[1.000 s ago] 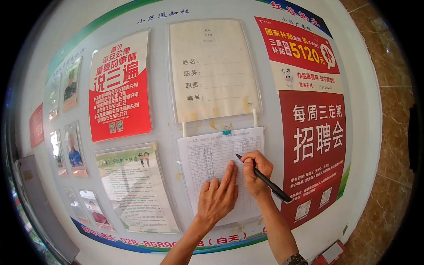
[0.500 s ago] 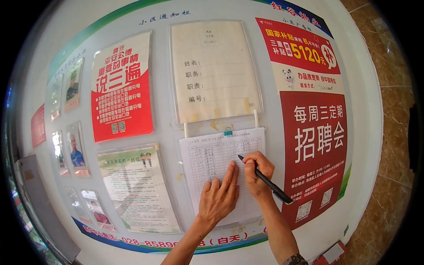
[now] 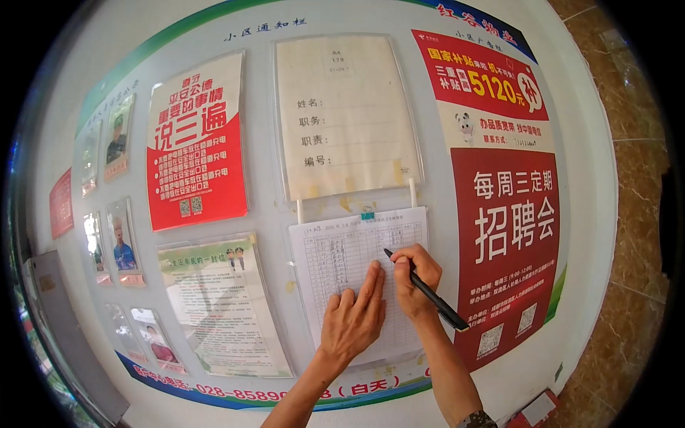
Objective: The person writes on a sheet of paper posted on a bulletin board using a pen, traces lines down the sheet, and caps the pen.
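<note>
Since the earlier frame, half a second ago, almost nothing has moved: only the rear end of the pen [image 3: 441, 303] sits a touch lower, while both hands keep their places on the sheet [image 3: 322, 250], low in the centre of the frame. The right hand [image 3: 417, 277], right of centre, pinches the pen between thumb and fingers; its point aims up and left at the ruled columns, its rear end slants down to the right, and I cannot tell whether the tip touches the paper. The left hand [image 3: 354, 312] lies against the sheet, forefinger and middle finger stretched upward close together, the others bent; it grips nothing, and its forefinger tip rests just left of and below the pen's point. Handwriting fills upper rows of the table, too small to read. A teal clip [image 3: 367, 215] sits at the sheet's top edge, below a cream form [image 3: 349, 85] at upper centre. On the board [image 3: 261, 135], a red poster [image 3: 196, 192] hangs at upper left, a letter [image 3: 214, 314] at lower left, photos [image 3: 123, 242] at far left, and a maroon poster [image 3: 503, 235] at right.
</note>
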A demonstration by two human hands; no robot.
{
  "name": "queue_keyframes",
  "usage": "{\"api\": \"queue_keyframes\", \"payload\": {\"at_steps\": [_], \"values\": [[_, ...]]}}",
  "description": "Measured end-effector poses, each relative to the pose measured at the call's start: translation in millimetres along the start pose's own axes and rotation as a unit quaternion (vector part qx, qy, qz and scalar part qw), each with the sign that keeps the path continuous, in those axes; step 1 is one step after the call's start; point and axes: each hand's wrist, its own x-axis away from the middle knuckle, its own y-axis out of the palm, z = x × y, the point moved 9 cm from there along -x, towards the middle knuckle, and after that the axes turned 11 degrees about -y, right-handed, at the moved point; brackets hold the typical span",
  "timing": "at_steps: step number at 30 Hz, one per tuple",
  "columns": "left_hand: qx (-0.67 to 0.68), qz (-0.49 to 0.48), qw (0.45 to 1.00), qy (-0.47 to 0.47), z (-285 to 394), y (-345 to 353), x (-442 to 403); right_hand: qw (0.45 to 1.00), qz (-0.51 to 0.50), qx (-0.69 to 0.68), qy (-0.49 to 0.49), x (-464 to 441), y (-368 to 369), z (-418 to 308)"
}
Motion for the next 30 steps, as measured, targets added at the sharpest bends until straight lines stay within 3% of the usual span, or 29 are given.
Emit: {"api": "queue_keyframes", "payload": {"at_steps": [30], "values": [[-0.004,-0.005,1.000,-0.002,-0.2,1.0,-0.2,1.000,-0.006,0.005,0.001,2.7,-1.5,1.0]]}}
